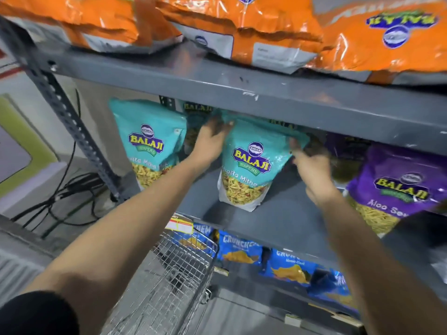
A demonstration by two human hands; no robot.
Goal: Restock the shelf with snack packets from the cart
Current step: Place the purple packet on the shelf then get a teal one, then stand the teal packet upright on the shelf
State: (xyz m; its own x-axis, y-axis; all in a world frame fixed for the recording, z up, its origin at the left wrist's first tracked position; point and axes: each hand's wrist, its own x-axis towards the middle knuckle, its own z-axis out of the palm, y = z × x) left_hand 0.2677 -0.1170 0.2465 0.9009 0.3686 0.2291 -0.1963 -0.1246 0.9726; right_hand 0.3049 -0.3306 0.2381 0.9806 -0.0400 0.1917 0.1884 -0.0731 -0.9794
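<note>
Teal packet (pixel 251 165): stood upright on the middle shelf (pixel 278 221), near the middle of its width and back from its front edge; held at both upper corners.
Left hand (pixel 210 141): laid on the packet's upper left corner; fingers (pixel 223 126) are curled over the top edge, holding the packet.
Right hand (pixel 312 163): placed at the packet's upper right corner; fingers (pixel 296 145) are closed on the edge, though blurred.
Second teal packet (pixel 150 143): stood upright toward the shelf's left end, apart from the held one.
Purple packet (pixel 391 189): leaned at the shelf's right end, near the right wrist.
Orange packets (pixel 266 22): laid flat along the top shelf, overhanging its front edge.
Blue packets (pixel 285 267): lined up on the lower shelf.
Wire cart (pixel 174 281): seen below the left forearm, against the lower shelf's front.
Black cables (pixel 70 189): seen on the floor left of the rack's upright.
</note>
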